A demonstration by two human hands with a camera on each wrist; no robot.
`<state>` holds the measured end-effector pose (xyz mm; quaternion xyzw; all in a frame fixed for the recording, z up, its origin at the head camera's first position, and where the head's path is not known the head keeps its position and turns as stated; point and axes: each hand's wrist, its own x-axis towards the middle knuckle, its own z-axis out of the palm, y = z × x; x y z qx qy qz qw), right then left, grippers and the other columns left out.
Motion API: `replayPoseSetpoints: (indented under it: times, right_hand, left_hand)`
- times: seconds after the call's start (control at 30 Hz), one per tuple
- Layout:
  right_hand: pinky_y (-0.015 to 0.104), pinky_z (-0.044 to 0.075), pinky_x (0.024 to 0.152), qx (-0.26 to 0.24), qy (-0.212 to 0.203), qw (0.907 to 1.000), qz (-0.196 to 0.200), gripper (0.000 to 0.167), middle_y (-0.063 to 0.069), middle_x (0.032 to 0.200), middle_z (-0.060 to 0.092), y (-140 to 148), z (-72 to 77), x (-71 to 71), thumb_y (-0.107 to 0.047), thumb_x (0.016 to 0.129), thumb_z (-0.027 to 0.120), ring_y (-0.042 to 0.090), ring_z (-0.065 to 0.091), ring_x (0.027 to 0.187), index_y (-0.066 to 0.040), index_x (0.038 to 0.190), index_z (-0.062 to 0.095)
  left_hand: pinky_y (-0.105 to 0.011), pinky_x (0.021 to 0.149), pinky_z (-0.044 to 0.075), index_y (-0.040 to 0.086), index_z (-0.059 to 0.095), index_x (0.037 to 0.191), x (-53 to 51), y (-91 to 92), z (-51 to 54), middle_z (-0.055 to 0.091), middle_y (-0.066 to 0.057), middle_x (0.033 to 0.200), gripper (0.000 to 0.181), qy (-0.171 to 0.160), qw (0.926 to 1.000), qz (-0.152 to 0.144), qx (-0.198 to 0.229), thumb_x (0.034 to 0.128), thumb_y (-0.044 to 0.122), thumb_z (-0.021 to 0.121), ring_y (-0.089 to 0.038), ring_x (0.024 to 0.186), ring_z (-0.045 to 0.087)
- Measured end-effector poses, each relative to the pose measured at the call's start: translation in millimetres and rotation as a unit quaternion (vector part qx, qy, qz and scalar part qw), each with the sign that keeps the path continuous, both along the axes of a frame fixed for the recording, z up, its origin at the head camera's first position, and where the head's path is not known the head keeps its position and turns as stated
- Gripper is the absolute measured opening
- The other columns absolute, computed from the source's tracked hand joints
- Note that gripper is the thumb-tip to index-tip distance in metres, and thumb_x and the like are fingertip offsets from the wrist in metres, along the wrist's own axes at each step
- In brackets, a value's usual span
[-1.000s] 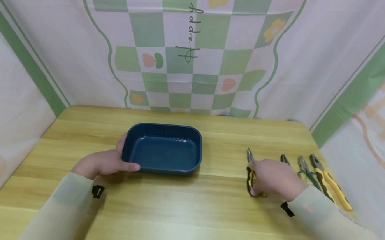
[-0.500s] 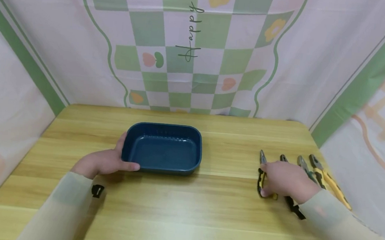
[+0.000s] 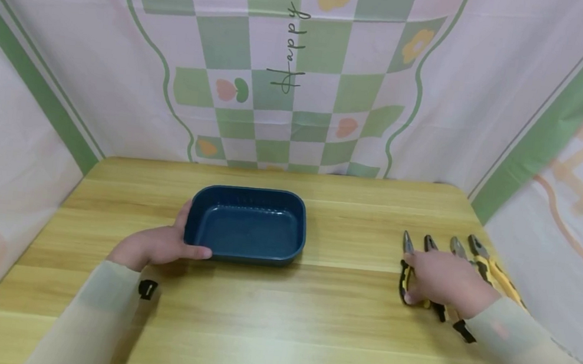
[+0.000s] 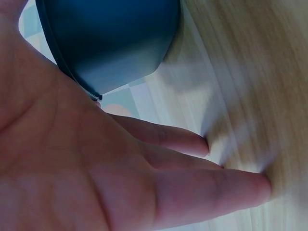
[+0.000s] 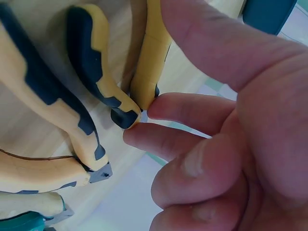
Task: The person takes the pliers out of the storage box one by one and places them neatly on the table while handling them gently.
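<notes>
My left hand (image 3: 159,245) rests against the left end of a dark blue rectangular box (image 3: 243,258), thumb along its front wall. In the left wrist view the other fingers (image 4: 216,192) stretch out straight, apart from the box (image 4: 115,43), tips at the tabletop. Over on the right, my right hand (image 3: 449,278) pinches needle-nose pliers (image 3: 408,243) with yellow and black handles, lying nose away from me. Two fingertips meet these pliers (image 5: 147,62) near the pivot in the right wrist view. The hand partly hides the neighbouring pliers.
Beside the held pliers lie more pliers in a row: dark-nosed pliers (image 3: 430,243), green-handled pliers (image 3: 458,248), and yellow-handled pliers (image 3: 502,280) near the table's right edge. Patterned cloth (image 3: 310,101) hangs behind the wooden table (image 3: 254,332) and on both sides.
My right hand has slid the needle-nose pliers to the right, close beside the other pliers. The left hand and the box have stayed put.
</notes>
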<state>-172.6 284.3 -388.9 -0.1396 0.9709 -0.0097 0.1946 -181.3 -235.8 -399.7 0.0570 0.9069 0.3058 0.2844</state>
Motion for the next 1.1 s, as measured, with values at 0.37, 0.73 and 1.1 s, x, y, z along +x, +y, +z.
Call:
replayPoseSetpoints:
  times: [0.37, 0.73, 1.1]
  right_hand:
    - [0.056, 0.051, 0.069, -0.001, -0.003, 1.0000, -0.005, 0.089, 0.033, 0.129, 0.056, 2.6, 0.3, 9.5, -0.043, 0.070, 0.089, 0.050, 0.057, 0.108, 0.003, 0.139, 0.055]
    - [0.061, 0.049, 0.067, 0.007, 0.005, 1.0000, -0.004, 0.089, 0.034, 0.132, 0.054, 6.6, -1.1, 13.0, -0.045, 0.069, 0.088, 0.051, 0.056, 0.110, 0.002, 0.138, 0.056]
    - [0.058, 0.050, 0.066, 0.006, -0.005, 0.9998, -0.016, 0.090, 0.034, 0.134, 0.052, 5.0, -1.3, 13.7, -0.044, 0.070, 0.089, 0.050, 0.057, 0.109, 0.003, 0.139, 0.054]
  left_hand:
    - [-0.061, 0.103, 0.035, 0.010, -0.031, 0.151, 0.6, 0.3, 0.9, 0.030, -0.040, 0.148, 0.130, 0.001, 1.0000, 0.003, -0.007, 0.0856, 0.062, 0.069, -0.046, 0.124, 0.049]
    - [-0.060, 0.102, 0.036, 0.010, -0.032, 0.150, 1.1, 0.5, 1.1, 0.032, -0.040, 0.147, 0.130, 0.002, 1.0000, 0.000, -0.004, 0.0859, 0.061, 0.069, -0.043, 0.121, 0.052]
    - [-0.059, 0.102, 0.036, 0.010, -0.032, 0.150, -0.5, -0.6, -1.7, 0.031, -0.040, 0.148, 0.130, 0.006, 1.0000, -0.002, -0.005, 0.0859, 0.061, 0.069, -0.042, 0.120, 0.053]
